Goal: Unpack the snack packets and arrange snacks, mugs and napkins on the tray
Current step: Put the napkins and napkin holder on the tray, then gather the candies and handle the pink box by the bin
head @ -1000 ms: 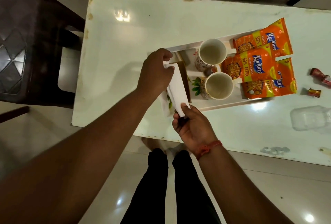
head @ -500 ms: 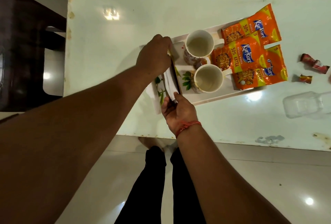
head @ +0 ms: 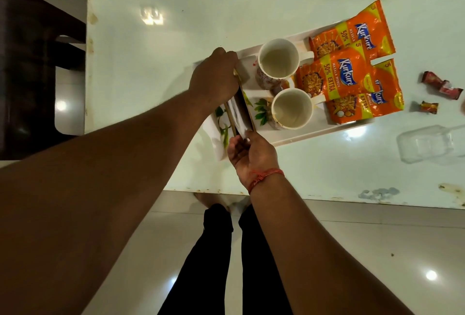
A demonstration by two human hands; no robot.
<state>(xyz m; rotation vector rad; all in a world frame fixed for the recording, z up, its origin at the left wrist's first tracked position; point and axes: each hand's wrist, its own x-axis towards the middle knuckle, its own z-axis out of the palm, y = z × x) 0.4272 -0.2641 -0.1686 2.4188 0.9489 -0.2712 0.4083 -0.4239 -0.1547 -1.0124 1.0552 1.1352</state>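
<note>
A white tray [head: 309, 136] with a leaf print lies on the white table. On it stand two empty mugs, one at the back [head: 278, 61] and one in front [head: 293, 108], beside three orange snack packets [head: 339, 75]. At the tray's left end stands a brown napkin holder [head: 245, 111] with white napkins [head: 236, 116] between its plates. My left hand [head: 216, 78] grips the holder's far end from above. My right hand [head: 251, 153] holds its near end, fingers pinching the napkins' edge.
The white table [head: 156, 75] has chipped edges. Small red candy wrappers [head: 442, 85] and a clear plastic container [head: 430, 143] lie at the right. A dark chair [head: 30, 63] stands left of the table. My legs in black trousers [head: 226, 259] are below the near edge.
The white napkins, held up above the holder a second ago, have gone down between its plates. Both hands have closed in on the holder's two ends.
</note>
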